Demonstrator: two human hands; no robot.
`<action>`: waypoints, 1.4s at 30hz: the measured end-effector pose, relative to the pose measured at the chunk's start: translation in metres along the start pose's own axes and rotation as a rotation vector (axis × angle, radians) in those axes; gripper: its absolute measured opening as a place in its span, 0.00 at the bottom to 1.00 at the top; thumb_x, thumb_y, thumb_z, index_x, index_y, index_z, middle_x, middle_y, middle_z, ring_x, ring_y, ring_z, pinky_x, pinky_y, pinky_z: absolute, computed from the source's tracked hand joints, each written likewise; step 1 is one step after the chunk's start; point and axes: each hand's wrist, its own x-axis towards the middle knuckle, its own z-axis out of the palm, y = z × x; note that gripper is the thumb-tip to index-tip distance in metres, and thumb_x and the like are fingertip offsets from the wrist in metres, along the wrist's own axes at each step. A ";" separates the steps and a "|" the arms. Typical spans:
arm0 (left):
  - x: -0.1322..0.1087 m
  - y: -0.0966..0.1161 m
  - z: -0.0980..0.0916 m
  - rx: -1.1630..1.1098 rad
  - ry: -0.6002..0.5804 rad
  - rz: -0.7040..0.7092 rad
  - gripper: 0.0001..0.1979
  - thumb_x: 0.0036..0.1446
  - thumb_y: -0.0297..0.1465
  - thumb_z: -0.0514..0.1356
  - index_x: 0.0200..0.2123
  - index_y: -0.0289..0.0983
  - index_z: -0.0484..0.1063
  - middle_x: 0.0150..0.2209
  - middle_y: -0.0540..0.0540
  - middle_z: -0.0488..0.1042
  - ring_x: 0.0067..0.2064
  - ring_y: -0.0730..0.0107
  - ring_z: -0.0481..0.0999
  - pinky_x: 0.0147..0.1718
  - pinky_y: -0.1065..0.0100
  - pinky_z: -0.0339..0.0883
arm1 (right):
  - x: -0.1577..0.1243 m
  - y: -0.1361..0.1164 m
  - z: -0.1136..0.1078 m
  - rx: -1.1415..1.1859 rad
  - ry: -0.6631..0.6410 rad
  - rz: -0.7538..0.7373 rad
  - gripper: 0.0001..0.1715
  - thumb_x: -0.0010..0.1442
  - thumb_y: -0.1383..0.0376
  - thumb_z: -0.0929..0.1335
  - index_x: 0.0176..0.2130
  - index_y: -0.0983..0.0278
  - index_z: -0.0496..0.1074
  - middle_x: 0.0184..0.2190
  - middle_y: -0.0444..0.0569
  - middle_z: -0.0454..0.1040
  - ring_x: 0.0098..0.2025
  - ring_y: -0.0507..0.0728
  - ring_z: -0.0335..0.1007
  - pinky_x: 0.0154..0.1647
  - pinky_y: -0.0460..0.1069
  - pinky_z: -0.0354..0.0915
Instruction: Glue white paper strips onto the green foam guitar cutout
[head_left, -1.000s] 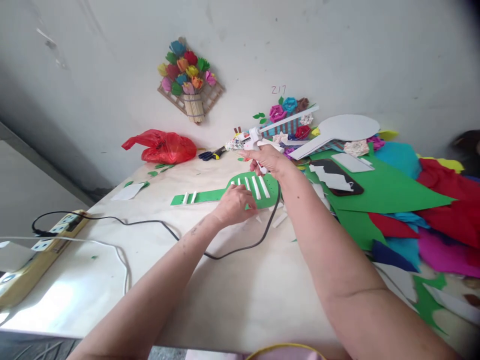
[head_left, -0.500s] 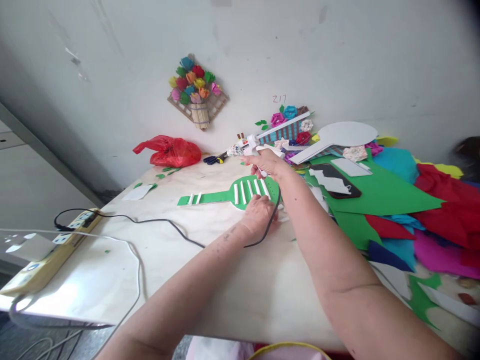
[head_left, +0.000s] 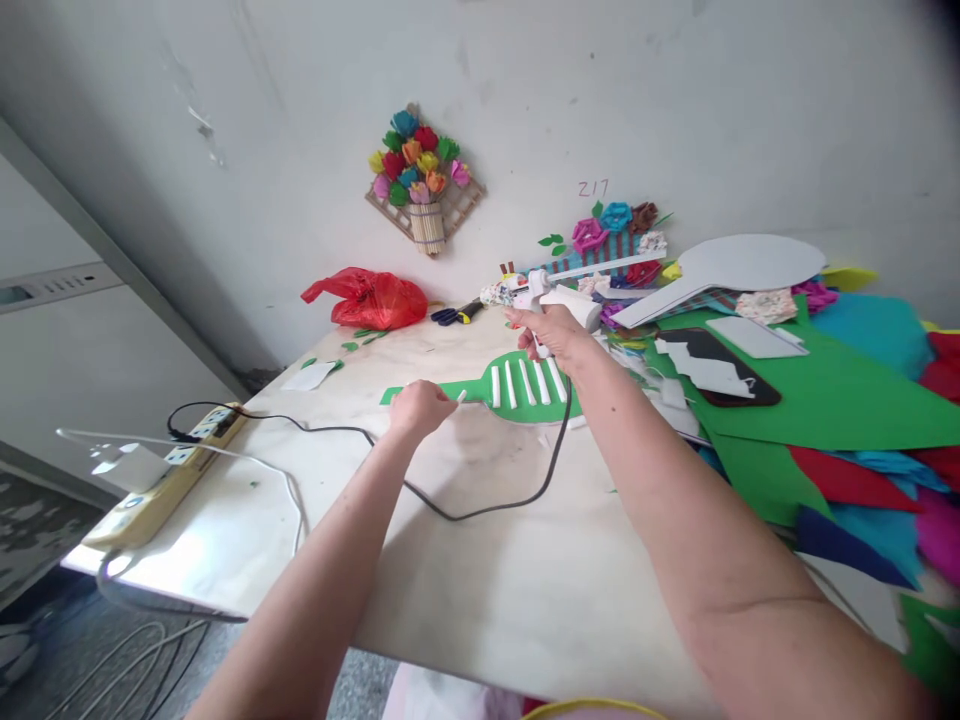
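Observation:
A flat green paddle-shaped piece [head_left: 531,408] lies on the table, with several white strips across its round part. My left hand [head_left: 422,408] is over its narrow handle, fingers closed. A short white strip [head_left: 462,396] sticks out from the fingertips beside the handle, and the hand hides part of the handle. My right hand [head_left: 559,335] is wrapped round a hot glue gun [head_left: 537,284], held above the round part. The gun's nozzle end faces left, and a long white glue stick [head_left: 611,266] comes out of its back. A black cord hangs from its grip.
A power strip [head_left: 161,485] with a charger and cables is at the left edge. At the back are a red plastic bag [head_left: 367,298] and scissors [head_left: 454,313]. Green sheets [head_left: 847,400], a phone [head_left: 757,385], a white paddle-shaped cutout [head_left: 757,262] and coloured paper crowd the right.
My left hand has moved left from the round part to the handle, and a short white strip now shows at its fingertips. The glue gun stays in my right hand. The view has shifted left.

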 end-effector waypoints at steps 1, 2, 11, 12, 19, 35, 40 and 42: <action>0.001 -0.005 0.000 -0.002 -0.038 -0.029 0.10 0.43 0.38 0.59 0.24 0.39 0.76 0.26 0.46 0.76 0.31 0.64 0.73 0.28 0.68 0.61 | -0.001 0.002 0.004 0.004 -0.009 0.010 0.21 0.48 0.52 0.70 0.31 0.67 0.68 0.13 0.42 0.65 0.10 0.47 0.56 0.09 0.42 0.49; 0.002 -0.009 0.000 0.000 -0.074 -0.043 0.10 0.43 0.38 0.59 0.22 0.40 0.75 0.26 0.47 0.76 0.31 0.65 0.73 0.27 0.69 0.60 | -0.002 0.004 0.008 0.000 -0.021 0.019 0.21 0.48 0.52 0.70 0.30 0.67 0.68 0.13 0.42 0.65 0.10 0.47 0.55 0.09 0.42 0.49; 0.015 -0.033 -0.015 0.083 -0.031 0.269 0.15 0.43 0.37 0.60 0.38 0.42 0.73 0.36 0.49 0.75 0.40 0.64 0.71 0.33 0.70 0.62 | 0.007 0.023 0.022 -0.041 -0.094 0.023 0.20 0.49 0.53 0.70 0.31 0.67 0.68 0.13 0.42 0.66 0.10 0.48 0.57 0.09 0.42 0.50; 0.017 -0.036 -0.016 0.094 -0.036 0.365 0.18 0.43 0.36 0.61 0.40 0.42 0.73 0.38 0.49 0.75 0.43 0.63 0.69 0.36 0.69 0.62 | 0.007 0.025 0.024 -0.044 -0.101 0.030 0.19 0.49 0.53 0.70 0.30 0.68 0.68 0.13 0.42 0.66 0.10 0.48 0.57 0.09 0.42 0.50; 0.020 -0.045 -0.008 0.147 -0.056 0.658 0.24 0.40 0.37 0.65 0.45 0.44 0.71 0.45 0.46 0.70 0.50 0.56 0.61 0.48 0.60 0.58 | 0.003 0.027 0.033 -0.070 -0.141 0.081 0.18 0.50 0.55 0.70 0.28 0.68 0.68 0.11 0.42 0.65 0.10 0.47 0.56 0.09 0.42 0.49; 0.024 -0.048 -0.003 0.116 -0.119 0.666 0.21 0.42 0.42 0.65 0.43 0.47 0.73 0.45 0.48 0.68 0.50 0.59 0.60 0.50 0.61 0.56 | 0.004 0.034 0.036 -0.078 -0.153 0.093 0.22 0.47 0.51 0.71 0.29 0.68 0.68 0.11 0.41 0.65 0.09 0.46 0.55 0.10 0.42 0.51; 0.023 -0.046 -0.005 0.142 -0.142 0.671 0.21 0.42 0.42 0.65 0.43 0.48 0.73 0.46 0.47 0.66 0.51 0.58 0.59 0.51 0.59 0.56 | 0.005 0.035 0.037 -0.078 -0.150 0.095 0.22 0.46 0.50 0.71 0.28 0.67 0.68 0.11 0.41 0.65 0.09 0.46 0.55 0.10 0.42 0.51; 0.024 -0.047 -0.003 0.139 -0.125 0.670 0.20 0.42 0.42 0.64 0.42 0.48 0.73 0.48 0.47 0.65 0.51 0.58 0.58 0.51 0.58 0.56 | 0.005 0.035 0.037 -0.077 -0.153 0.093 0.22 0.46 0.51 0.71 0.28 0.67 0.68 0.11 0.41 0.65 0.09 0.46 0.55 0.10 0.42 0.51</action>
